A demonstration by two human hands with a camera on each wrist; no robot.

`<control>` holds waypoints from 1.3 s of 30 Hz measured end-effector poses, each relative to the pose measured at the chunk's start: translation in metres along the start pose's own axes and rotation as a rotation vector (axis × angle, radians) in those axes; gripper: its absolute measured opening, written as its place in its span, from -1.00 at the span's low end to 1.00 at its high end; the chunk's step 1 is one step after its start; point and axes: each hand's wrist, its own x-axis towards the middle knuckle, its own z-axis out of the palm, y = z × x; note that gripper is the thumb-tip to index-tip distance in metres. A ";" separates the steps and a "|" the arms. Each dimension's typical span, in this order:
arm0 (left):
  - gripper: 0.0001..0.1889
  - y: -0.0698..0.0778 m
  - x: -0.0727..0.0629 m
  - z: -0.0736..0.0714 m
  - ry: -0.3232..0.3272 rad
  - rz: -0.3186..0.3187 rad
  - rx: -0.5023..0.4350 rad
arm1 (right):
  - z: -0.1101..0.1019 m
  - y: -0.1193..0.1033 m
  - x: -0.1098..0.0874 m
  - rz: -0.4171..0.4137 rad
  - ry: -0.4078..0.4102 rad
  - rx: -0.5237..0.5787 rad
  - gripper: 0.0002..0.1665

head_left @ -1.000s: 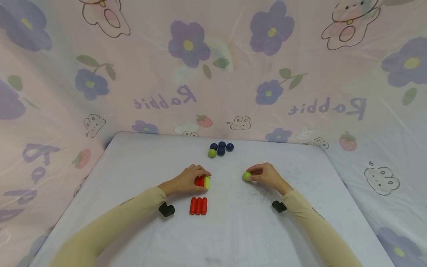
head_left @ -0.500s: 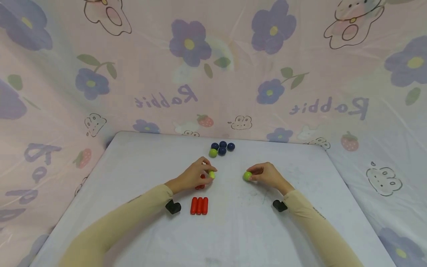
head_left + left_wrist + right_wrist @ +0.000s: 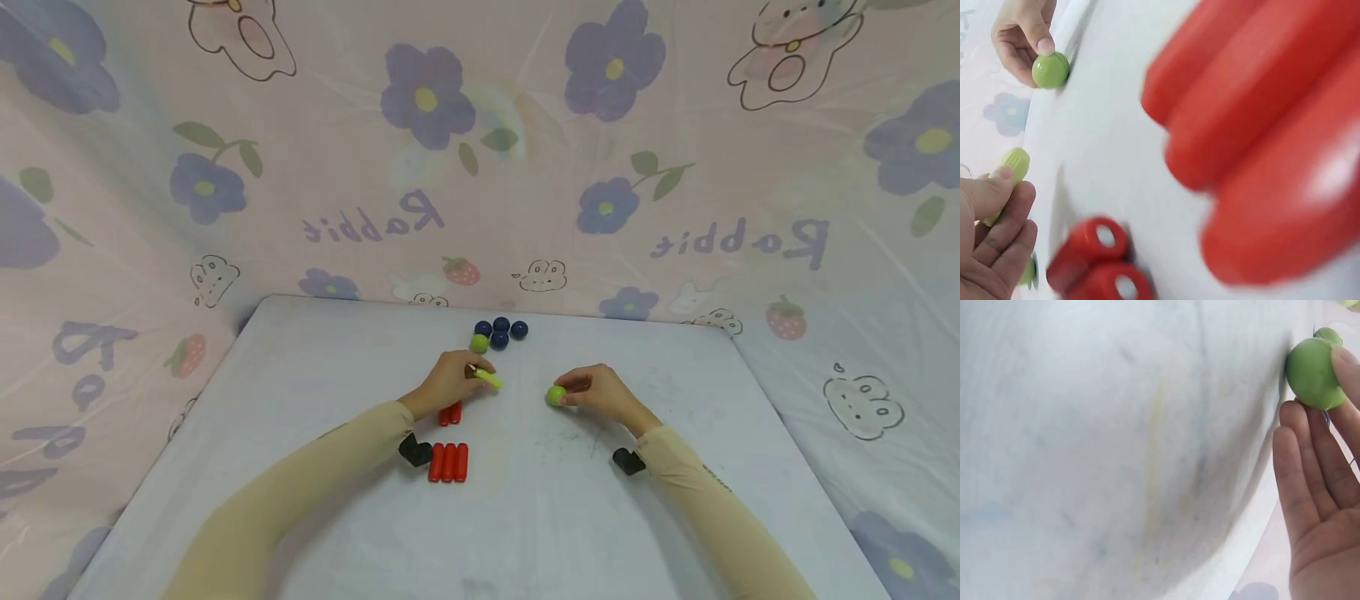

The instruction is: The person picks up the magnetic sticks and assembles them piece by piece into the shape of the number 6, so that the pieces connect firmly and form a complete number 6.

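Observation:
In the head view, my left hand (image 3: 448, 379) pinches a yellow-green toy rod (image 3: 488, 378) over the middle of the table. The left wrist view shows the rod (image 3: 1017, 164) between thumb and fingers, one end sticking out. My right hand (image 3: 606, 393) holds a lime-green ball (image 3: 556, 396) by thumb and fingertips, a short way to the right of the rod. Under the left wrist lie two red rods (image 3: 450, 413), partly covered by the hand; pale round spots mark their ends in the left wrist view. Three more red rods (image 3: 448, 462) lie side by side nearer the body.
Toward the back of the white table (image 3: 337, 333), several dark blue balls (image 3: 499, 340) cluster with another lime-green ball (image 3: 479, 343). A patterned cloth (image 3: 487, 208) hangs behind the table and along its sides. Black wrist mounts (image 3: 628, 461) sit below both wrists.
My left hand has lifted the yellow-green rod away from beside the red rods and carried it right and farther back, turning it slantwise. The right hand and its ball have stayed in place.

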 end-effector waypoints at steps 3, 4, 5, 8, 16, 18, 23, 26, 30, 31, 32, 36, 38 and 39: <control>-0.79 0.006 0.007 0.007 -0.010 -0.026 -0.026 | -0.001 0.001 -0.001 0.003 0.002 -0.004 -0.62; -0.79 0.008 0.009 0.009 -0.019 -0.039 -0.038 | -0.001 0.001 -0.001 -0.002 0.001 -0.009 -0.62; -0.79 0.010 0.012 0.013 -0.026 -0.054 -0.052 | -0.002 0.002 -0.001 -0.007 0.000 -0.012 -0.63; -0.80 0.016 0.020 0.023 -0.039 -0.080 -0.101 | -0.002 0.003 0.000 -0.016 -0.005 -0.004 -0.63; -0.78 0.022 0.033 0.047 -0.074 -0.085 -0.143 | -0.001 0.002 0.000 -0.021 -0.026 0.023 -0.63; -0.78 0.025 0.033 0.049 -0.089 -0.089 -0.137 | -0.001 0.002 0.000 -0.023 -0.029 0.030 -0.63; -0.79 0.034 0.032 0.052 -0.113 -0.107 -0.124 | -0.001 0.003 0.001 -0.046 -0.031 0.044 -0.61; -0.79 0.037 0.031 0.053 -0.112 -0.111 -0.127 | -0.001 0.004 0.001 -0.056 -0.036 0.049 -0.60; -0.80 0.038 0.031 0.054 -0.107 -0.114 -0.130 | -0.002 0.003 0.001 -0.041 -0.038 0.054 -0.61; -0.80 0.038 0.030 0.054 -0.107 -0.114 -0.133 | -0.002 0.003 0.001 -0.039 -0.039 0.056 -0.61; -0.80 0.038 0.030 0.054 -0.106 -0.112 -0.136 | -0.002 0.003 0.001 -0.038 -0.039 0.057 -0.61; -0.80 0.039 0.030 0.054 -0.103 -0.111 -0.142 | -0.002 0.003 0.000 -0.053 -0.043 0.051 -0.62; -0.80 0.039 0.029 0.054 -0.103 -0.113 -0.142 | -0.002 0.003 0.000 -0.058 -0.043 0.048 -0.61; -0.80 0.039 0.029 0.055 -0.104 -0.115 -0.142 | -0.002 0.003 0.001 -0.059 -0.043 0.044 -0.61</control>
